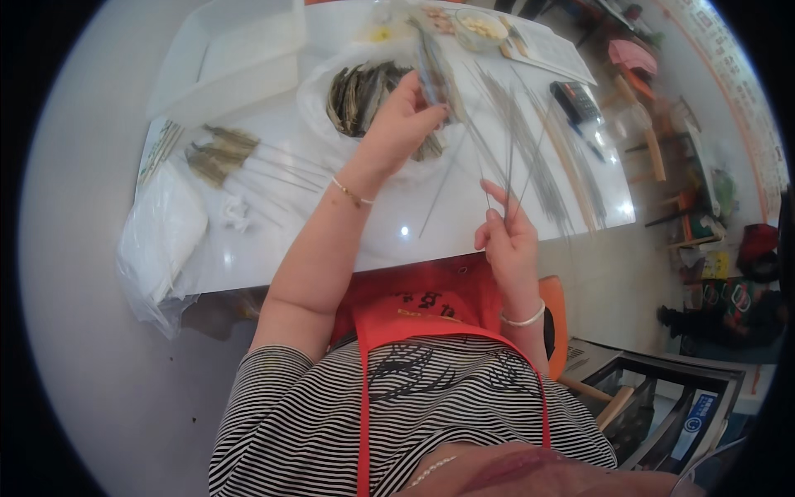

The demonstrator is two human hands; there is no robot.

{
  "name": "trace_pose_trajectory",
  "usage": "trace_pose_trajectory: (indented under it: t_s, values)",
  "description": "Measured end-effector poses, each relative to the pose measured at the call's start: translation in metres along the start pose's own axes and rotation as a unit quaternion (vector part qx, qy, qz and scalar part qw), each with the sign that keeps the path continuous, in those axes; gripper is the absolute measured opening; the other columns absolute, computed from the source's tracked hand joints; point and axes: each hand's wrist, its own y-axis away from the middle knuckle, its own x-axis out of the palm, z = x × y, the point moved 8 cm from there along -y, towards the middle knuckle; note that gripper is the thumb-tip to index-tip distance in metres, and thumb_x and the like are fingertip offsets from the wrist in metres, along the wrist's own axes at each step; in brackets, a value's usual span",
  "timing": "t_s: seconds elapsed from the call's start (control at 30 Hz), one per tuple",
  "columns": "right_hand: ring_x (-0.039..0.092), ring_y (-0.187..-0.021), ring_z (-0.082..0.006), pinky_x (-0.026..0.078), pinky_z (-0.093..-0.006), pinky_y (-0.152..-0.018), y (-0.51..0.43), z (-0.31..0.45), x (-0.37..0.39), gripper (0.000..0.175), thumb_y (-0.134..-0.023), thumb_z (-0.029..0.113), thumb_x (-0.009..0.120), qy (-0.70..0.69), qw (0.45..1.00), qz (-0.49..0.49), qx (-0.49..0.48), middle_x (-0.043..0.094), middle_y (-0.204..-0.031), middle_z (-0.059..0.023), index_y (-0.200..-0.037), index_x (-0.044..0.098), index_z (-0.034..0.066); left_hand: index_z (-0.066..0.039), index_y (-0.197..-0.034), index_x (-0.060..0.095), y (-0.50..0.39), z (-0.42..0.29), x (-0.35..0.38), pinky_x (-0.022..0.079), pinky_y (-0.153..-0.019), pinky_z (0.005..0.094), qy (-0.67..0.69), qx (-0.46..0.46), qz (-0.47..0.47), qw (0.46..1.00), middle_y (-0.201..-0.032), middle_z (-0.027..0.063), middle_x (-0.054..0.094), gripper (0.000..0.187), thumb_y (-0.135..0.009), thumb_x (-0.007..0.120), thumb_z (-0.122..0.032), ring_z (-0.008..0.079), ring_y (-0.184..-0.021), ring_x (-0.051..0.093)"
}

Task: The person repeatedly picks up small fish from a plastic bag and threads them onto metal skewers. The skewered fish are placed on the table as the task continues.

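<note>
My left hand [413, 118] grips a dried fish [433, 68], blurred, above a white plastic bag [313, 93] of dark dried fish [354, 99]. Between the thumb and fingers of my right hand [506, 220], near the table's front edge, are several thin metal skewers [510, 155] that fan out upward. More skewers [528, 149] lie in a loose bundle on the white table beyond. To the left, flat dried fish pieces [220, 155] rest on the table with skewers through them, their shafts pointing right.
A white plastic tub [236, 81] stands at the back left, a plastic bag of white material [164, 223] at the left edge. A bowl of pale pieces [481, 30] is at the back. Wooden sticks [562, 161], a black calculator [574, 102] and a pen [586, 140] lie to the right.
</note>
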Motion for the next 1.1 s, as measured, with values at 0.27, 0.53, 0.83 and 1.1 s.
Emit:
trace_pose_trajectory:
  t_s: [0.27,0.53,0.83,1.1]
  values:
    - [0.044,-0.056,-0.002,0.036,-0.0168,-0.053,0.008,0.001,-0.004,0.036,-0.097,0.004,0.044,0.021,0.999,0.017,0.02,0.05,-0.064,0.0038,-0.131,0.055,0.0025,-0.003,-0.118,0.052,-0.003,0.003,-0.009,0.043,-0.077,0.0228,-0.026,0.017,-0.032,0.999,-0.099,-0.0002,0.06,0.032,-0.088,0.059,-0.003,0.0059,-0.085,0.051]
    - [0.044,-0.056,-0.002,0.036,-0.017,-0.053,0.01,0.0,-0.005,0.035,-0.097,0.004,0.045,0.013,0.999,0.022,0.03,0.05,-0.062,0.0042,-0.13,0.055,0.0024,-0.003,-0.116,0.053,-0.002,0.001,-0.009,0.042,-0.079,0.0231,-0.044,0.022,-0.033,0.998,-0.101,0.001,0.059,0.029,-0.088,0.059,-0.003,0.0069,-0.088,0.051]
    - [0.035,-0.047,-0.0001,0.028,-0.0155,-0.044,0.009,-0.011,-0.006,0.037,-0.096,0.008,0.046,0.004,1.0,0.011,0.028,0.051,-0.059,0.0046,-0.132,0.054,0.0053,-0.001,-0.116,0.053,-0.005,0.005,-0.008,0.045,-0.081,0.0245,-0.142,0.051,-0.037,0.988,-0.101,0.0018,0.061,0.028,-0.089,0.056,0.001,0.0073,-0.089,0.055]
    - [0.036,-0.043,-0.0016,0.028,-0.0168,-0.04,0.001,-0.016,0.012,0.037,-0.097,0.01,0.046,-0.109,0.992,0.009,0.055,0.053,-0.059,0.0017,-0.133,0.052,0.0047,-0.001,-0.123,0.051,0.003,0.029,0.013,0.046,-0.086,0.025,-0.063,0.05,0.004,0.997,-0.106,0.0012,0.061,0.036,-0.087,0.056,0.005,0.0086,-0.097,0.056]
